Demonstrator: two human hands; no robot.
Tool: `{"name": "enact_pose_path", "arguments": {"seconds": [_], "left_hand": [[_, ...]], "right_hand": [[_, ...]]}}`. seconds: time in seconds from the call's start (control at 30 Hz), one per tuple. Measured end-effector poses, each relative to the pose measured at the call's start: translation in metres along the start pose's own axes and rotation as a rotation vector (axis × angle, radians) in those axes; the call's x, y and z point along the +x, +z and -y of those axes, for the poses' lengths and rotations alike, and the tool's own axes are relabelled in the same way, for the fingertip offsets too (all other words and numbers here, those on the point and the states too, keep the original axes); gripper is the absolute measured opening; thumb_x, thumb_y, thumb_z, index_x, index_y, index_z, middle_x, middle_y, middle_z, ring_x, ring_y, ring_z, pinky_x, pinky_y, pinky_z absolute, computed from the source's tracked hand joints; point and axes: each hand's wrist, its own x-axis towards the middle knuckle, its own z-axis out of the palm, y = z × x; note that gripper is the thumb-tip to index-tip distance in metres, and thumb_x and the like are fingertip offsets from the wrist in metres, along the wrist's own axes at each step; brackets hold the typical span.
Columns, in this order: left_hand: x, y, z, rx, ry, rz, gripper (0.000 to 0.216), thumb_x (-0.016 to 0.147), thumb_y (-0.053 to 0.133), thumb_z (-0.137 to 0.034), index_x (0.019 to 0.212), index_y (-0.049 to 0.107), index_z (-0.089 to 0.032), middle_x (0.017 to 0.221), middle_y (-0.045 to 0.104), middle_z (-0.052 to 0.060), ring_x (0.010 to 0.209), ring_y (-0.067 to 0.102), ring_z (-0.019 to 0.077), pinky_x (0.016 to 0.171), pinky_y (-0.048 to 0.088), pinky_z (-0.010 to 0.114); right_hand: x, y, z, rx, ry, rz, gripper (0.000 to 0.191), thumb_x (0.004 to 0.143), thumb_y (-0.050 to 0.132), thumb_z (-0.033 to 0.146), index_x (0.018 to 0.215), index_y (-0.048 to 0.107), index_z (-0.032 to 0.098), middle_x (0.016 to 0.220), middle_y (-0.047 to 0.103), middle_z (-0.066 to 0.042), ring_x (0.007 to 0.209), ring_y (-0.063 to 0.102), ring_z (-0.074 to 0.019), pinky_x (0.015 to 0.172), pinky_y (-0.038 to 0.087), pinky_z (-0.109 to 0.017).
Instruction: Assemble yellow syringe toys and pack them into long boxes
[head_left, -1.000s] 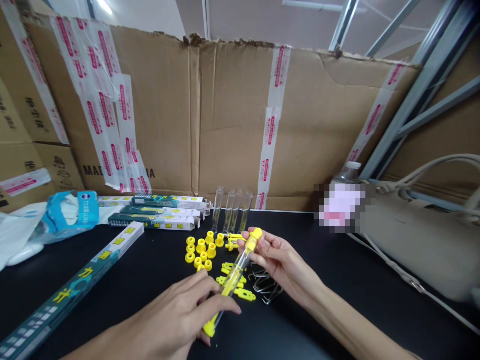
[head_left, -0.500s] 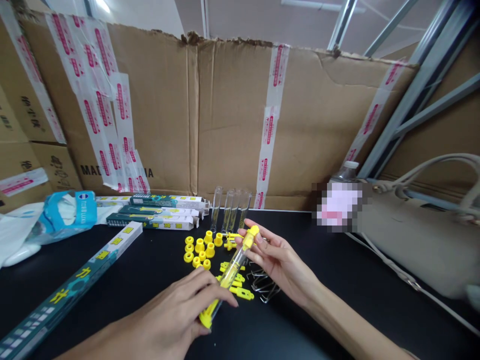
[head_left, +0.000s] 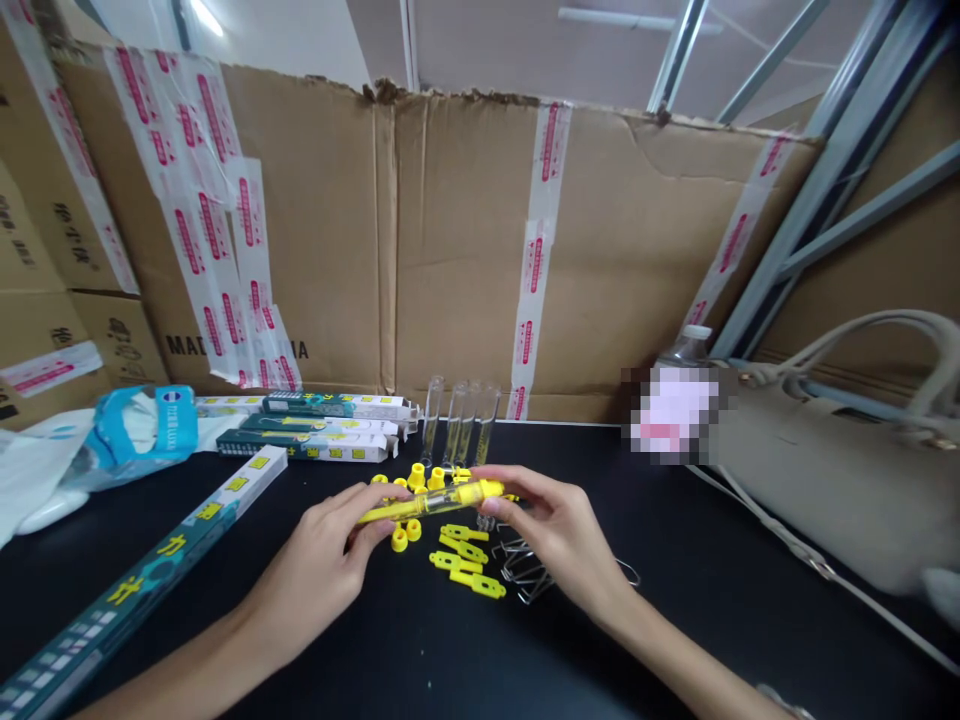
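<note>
Both hands hold a clear tube with yellow ends (head_left: 431, 501) level above the black table (head_left: 675, 580). My left hand (head_left: 330, 555) pinches its left end and my right hand (head_left: 547, 525) pinches its right end with the yellow cap. Under the tube lie several small yellow caps (head_left: 405, 537), flat yellow plastic pieces (head_left: 459, 562) and bent metal wire clips (head_left: 529, 572). Several empty clear tubes (head_left: 461, 425) lie just beyond them.
Long green-and-white boxes (head_left: 307, 428) lie at the back left, and one (head_left: 142, 580) runs toward the near left edge. A blue-and-white plastic bag (head_left: 127, 435) is at far left. A taped cardboard wall (head_left: 420, 240) closes the back. A beige bag (head_left: 832, 480) fills the right side.
The tube has swung from a steep slant to nearly level and moved farther from me. My left hand went forward and up with its end.
</note>
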Motion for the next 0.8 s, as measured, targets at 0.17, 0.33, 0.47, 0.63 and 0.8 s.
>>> {"name": "enact_pose_path", "arguments": {"seconds": [0.17,0.33,0.47,0.63,0.8], "left_hand": [[-0.002,0.001,0.003,0.14,0.067,-0.076,0.03,0.095,0.046,-0.018,0.114,0.067,-0.028,0.109,0.073,0.0,0.1,0.068,0.0206,0.09,0.053,0.034],[-0.001,-0.002,0.0,0.204,0.091,-0.058,0.031,0.096,0.044,-0.015,0.115,0.065,-0.028,0.106,0.072,0.0,0.096,0.066,0.021,0.085,0.05,0.035],[-0.004,-0.002,-0.003,0.311,0.105,-0.025,0.027,0.098,0.047,-0.024,0.123,0.059,-0.028,0.112,0.069,0.003,0.102,0.063,0.0246,0.086,0.044,0.041],[-0.008,-0.003,-0.006,0.507,0.157,-0.036,0.043,0.092,0.058,-0.051,0.13,0.056,-0.032,0.102,0.065,0.004,0.093,0.06,0.0277,0.086,0.039,0.049],[-0.007,0.001,-0.016,0.671,0.286,-0.105,0.036,0.095,0.054,-0.048,0.126,0.061,-0.03,0.103,0.065,0.009,0.1,0.057,0.0342,0.09,0.037,0.059]], "right_hand": [[-0.004,0.002,-0.001,-0.067,-0.009,-0.01,0.025,0.081,0.073,0.036,0.102,0.077,0.023,0.088,0.079,-0.005,0.078,0.075,-0.0253,0.075,0.06,-0.038],[-0.003,0.002,-0.004,-0.038,0.048,-0.002,0.028,0.079,0.075,0.038,0.101,0.077,0.02,0.082,0.079,-0.005,0.075,0.075,-0.0252,0.074,0.059,-0.037],[-0.004,0.005,-0.004,-0.054,0.052,-0.009,0.026,0.077,0.077,0.037,0.098,0.078,0.021,0.087,0.079,-0.005,0.076,0.076,-0.0253,0.074,0.059,-0.036],[-0.007,0.011,-0.005,-0.05,0.05,0.017,0.025,0.074,0.08,0.036,0.096,0.079,0.024,0.091,0.079,-0.004,0.077,0.075,-0.0243,0.069,0.06,-0.032],[-0.012,0.019,-0.001,0.163,0.121,0.062,0.028,0.068,0.085,0.034,0.093,0.078,0.022,0.081,0.079,-0.003,0.074,0.074,-0.0223,0.072,0.06,-0.033]]}}
